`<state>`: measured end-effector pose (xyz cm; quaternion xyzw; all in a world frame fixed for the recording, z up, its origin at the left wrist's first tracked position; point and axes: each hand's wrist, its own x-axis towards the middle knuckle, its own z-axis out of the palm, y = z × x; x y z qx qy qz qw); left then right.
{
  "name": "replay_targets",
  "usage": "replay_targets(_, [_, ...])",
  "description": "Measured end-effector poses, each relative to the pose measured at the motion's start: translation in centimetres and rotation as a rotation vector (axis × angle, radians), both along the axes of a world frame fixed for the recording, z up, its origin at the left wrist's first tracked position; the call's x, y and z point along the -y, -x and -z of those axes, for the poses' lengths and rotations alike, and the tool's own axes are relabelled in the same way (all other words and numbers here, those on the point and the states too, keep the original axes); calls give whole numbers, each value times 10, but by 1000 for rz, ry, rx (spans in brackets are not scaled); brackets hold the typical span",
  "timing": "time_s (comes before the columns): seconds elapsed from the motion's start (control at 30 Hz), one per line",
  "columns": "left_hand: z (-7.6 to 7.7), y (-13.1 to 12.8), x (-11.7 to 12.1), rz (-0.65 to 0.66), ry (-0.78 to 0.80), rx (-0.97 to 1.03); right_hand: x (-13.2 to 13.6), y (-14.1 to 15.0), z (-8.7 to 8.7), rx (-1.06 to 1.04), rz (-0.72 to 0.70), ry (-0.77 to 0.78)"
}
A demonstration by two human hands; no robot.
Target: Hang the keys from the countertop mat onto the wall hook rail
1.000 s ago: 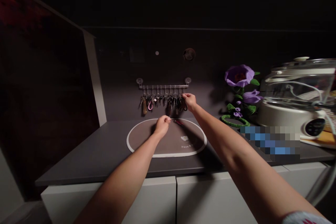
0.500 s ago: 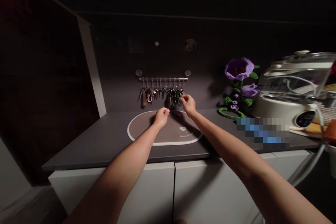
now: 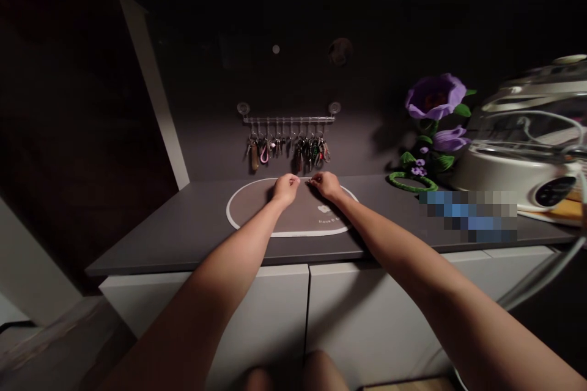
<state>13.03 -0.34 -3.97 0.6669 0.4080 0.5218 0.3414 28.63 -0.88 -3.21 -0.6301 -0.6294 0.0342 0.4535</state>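
Note:
Both hands are over the back part of the oval brown mat (image 3: 257, 214), which has a white rim. My left hand (image 3: 285, 189) is closed in a pinch; whatever it holds, if anything, is too small to make out. A short gap to its right, my right hand (image 3: 326, 186) pinches at something small and dark by its fingertips, too tiny to name. Just above the hands, several bunches of keys (image 3: 300, 156) hang from a clear hook rail (image 3: 290, 120) on the wall. A tan key fob (image 3: 255, 157) and a pink loop (image 3: 264, 155) hang among them.
Purple crocheted flowers (image 3: 435, 98) with a green ring base (image 3: 413, 182) stand right of the mat. Farther right is a white appliance (image 3: 504, 174) with a clear lid and a cable. A blurred-out patch (image 3: 468, 214) lies before it. White cabinet doors (image 3: 270, 311) are below the dark countertop (image 3: 160, 232).
My right hand has come down from the keys at the rail's right end to the mat, closer to my left hand. The left hand stays pinched over the mat. The view has tilted down.

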Motion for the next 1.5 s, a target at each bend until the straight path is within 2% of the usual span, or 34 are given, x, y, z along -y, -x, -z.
replay_targets(0.3, [3, -1, -4, -50, 58, -32, 4, 14, -6, 435, 187, 198])
replay_targets(0.63, [4, 0, -4, -60, 69, -37, 13, 14, -9, 452, 189, 214])
replay_targets(0.83, [3, 0, -2, -46, 60, -6, 17, 12, -9, 354, 169, 221])
replay_targets(1.07, [1, 0, 2, -19, 39, -1, 24, 3, -14, 189, 76, 170])
replay_targets(1.5, [1, 0, 2, 10, -31, -41, 22, -25, -26, -439, -220, -43])
